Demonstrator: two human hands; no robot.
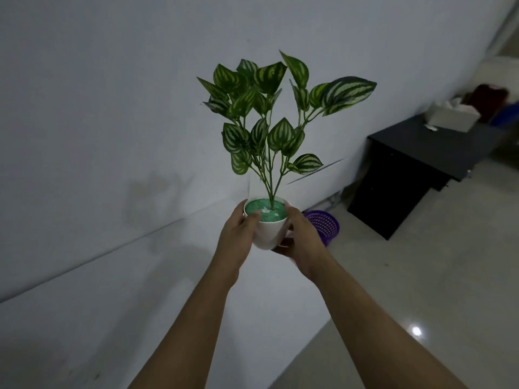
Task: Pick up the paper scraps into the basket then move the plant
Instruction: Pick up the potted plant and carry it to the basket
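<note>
A plant (269, 130) with striped green leaves stands in a small white pot (268, 231) filled with green granules. I hold the pot up in the air with both hands. My left hand (237, 234) wraps its left side, thumb over the rim. My right hand (302, 240) cups its right side and underside. A purple basket (324, 223) sits on the floor just behind my right hand, partly hidden by it. No paper scraps show in view.
A white table surface (112, 290) spreads below my arms against a white wall. A black cabinet (415, 169) stands at the right with a white box (449, 116) and clutter on top. Light floor tiles (421, 290) lie to the right.
</note>
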